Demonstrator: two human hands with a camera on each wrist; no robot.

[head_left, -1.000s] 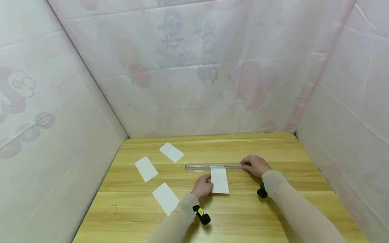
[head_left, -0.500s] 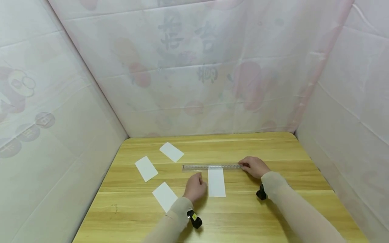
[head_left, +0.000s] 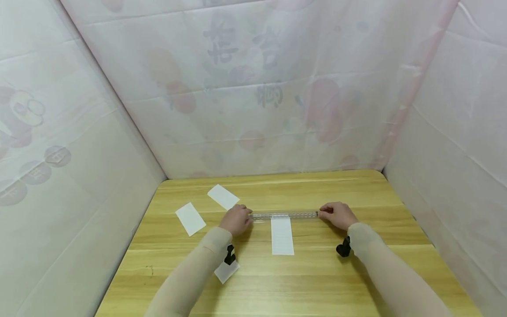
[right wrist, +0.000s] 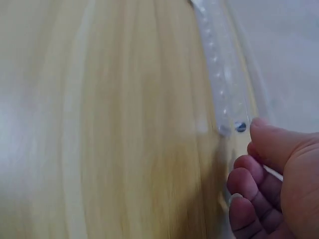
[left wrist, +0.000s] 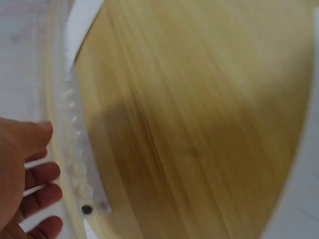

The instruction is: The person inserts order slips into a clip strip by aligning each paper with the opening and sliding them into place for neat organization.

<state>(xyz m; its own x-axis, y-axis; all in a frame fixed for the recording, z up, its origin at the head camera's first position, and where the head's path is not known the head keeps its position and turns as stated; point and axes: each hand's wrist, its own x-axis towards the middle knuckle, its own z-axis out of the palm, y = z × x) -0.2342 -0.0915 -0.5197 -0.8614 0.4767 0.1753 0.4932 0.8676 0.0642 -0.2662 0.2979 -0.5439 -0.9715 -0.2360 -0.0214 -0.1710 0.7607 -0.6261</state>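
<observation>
A clear plastic strip with a row of round bumps [head_left: 301, 215] lies across the middle of the table in the head view; a dark dot marks each end in the wrist views. A small white sheet of paper [head_left: 282, 236] meets the strip's near side with its top edge. My right hand [head_left: 338, 215] pinches the strip's right end between thumb and index finger. My left hand [head_left: 237, 219] is at the left end, where its thumb and loosely bent fingers [left wrist: 45, 196] lie alongside the strip, with no plain grip showing.
On the left of the wooden table [head_left: 336, 281] lie more white sheets: one at the back [head_left: 222, 196], one further left [head_left: 190, 219], and one in front [head_left: 226, 272], partly covered by the left forearm. Fabric walls [head_left: 253, 110] stand behind the table and at both sides.
My left hand has let go of the paper's left edge and moved left and away to the strip's left end. My right hand still holds the right end, shifted slightly right.
</observation>
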